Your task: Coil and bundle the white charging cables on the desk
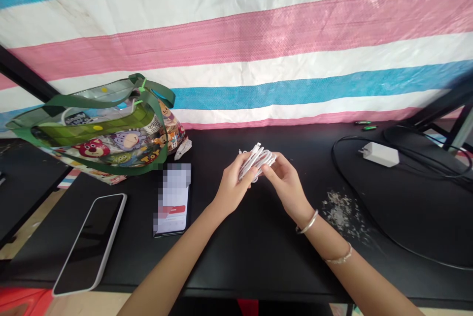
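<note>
A coiled white cable [255, 161] is held over the middle of the black table [236, 247], with a small plug end pointing up at its top. My left hand [236, 180] pinches the coil's left side between thumb and fingers. On the coil's right side, my right hand [283, 178] grips it with the thumb in front and the fingers behind. Both hands nearly meet at the bundle. Parts of the cable are hidden behind the fingers.
A green-handled cartoon bag [121, 141] stands at the back left. Near it lie a lit phone [173, 198] and a dark phone with a pale edge [90, 242]. At right are a white charger [380, 154], a black cable [369, 220] and scattered pale crumbs [342, 212].
</note>
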A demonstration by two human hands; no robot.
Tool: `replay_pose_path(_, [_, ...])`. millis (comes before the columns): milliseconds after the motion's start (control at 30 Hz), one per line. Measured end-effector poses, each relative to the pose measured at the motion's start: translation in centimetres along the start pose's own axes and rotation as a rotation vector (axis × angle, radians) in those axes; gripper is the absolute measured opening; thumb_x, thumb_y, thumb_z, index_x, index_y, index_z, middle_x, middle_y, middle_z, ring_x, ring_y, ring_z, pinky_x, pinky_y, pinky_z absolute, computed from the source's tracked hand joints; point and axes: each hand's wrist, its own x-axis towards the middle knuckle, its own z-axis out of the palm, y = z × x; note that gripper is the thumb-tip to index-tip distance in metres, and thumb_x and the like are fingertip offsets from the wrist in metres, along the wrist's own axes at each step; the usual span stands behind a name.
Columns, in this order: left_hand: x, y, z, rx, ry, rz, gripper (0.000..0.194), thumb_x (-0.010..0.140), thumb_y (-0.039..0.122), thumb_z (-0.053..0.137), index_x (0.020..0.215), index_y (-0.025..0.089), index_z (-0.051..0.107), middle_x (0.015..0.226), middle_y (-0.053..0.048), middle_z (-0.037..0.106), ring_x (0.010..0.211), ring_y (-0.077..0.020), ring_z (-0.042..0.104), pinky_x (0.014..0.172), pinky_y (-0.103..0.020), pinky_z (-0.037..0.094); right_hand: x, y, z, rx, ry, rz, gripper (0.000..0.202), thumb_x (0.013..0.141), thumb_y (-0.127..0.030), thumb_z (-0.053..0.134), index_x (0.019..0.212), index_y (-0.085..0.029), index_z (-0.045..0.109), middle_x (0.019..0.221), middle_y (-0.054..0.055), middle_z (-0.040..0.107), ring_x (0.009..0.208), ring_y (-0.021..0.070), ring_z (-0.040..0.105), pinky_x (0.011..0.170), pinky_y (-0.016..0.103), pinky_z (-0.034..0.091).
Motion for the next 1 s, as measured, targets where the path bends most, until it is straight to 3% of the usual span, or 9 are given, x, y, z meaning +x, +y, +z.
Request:
replay_pose_path(133, [0.08,-0.11,0.02,0.023,0.031,0.031,0.028,0.086,0.032,0.05,0.108,0.016,0.056,0.091,-0.005,0.067,0.064,-0.0109,0.061,0.051,-0.02,0.047,-0.02,-0.05,0.05,-0.019,0.022,-0.022,0.037,0.065,-0.054,0.075,0.082,-0.024,0.059,0.08,0.001,0.065,0.077,0.0179,0.062,0.072,0.033,0.054])
replay_pose_path(333, [0.15,-0.04,-0.22,0.116,0.082,0.082,0.018,0.088,0.026,0.047,0.1,0.017,0.058,0.094,-0.005,0.07,0.079,-0.0146,0.064,0.071,-0.024,0.05,-0.05,-0.1,0.14,0.028,0.037,0.028,0.038,0.064,-0.054,0.076,0.083,-0.024,0.061,0.083,0.001,0.066,0.081,0.0171,0.062,0.076,0.032,0.054])
replay_pose_path(567, [0.17,-0.01,-0.07,0.133,0.114,0.049,0.024,0.078,0.03,0.063,0.098,0.018,0.058,0.095,-0.005,0.067,0.084,-0.0182,0.063,0.075,-0.028,0.051,-0.13,0.29,0.08,0.124,-0.011,0.071,0.038,0.065,-0.054,0.076,0.086,-0.025,0.062,0.084,0.0,0.068,0.081,0.0162,0.063,0.078,0.031,0.053])
replay_pose_path(1000, [0.59,-0.18,-0.26,-0.122,0.136,-0.052,0.02,0.074,0.035,0.064,0.082,0.017,0.059,0.083,-0.004,0.064,0.078,-0.0171,0.062,0.065,-0.024,0.048,-0.12,-0.35,-0.01,0.291,-0.156,0.246,0.036,0.07,-0.052,0.072,0.093,-0.025,0.065,0.09,0.001,0.07,0.084,0.0169,0.065,0.079,0.033,0.053])
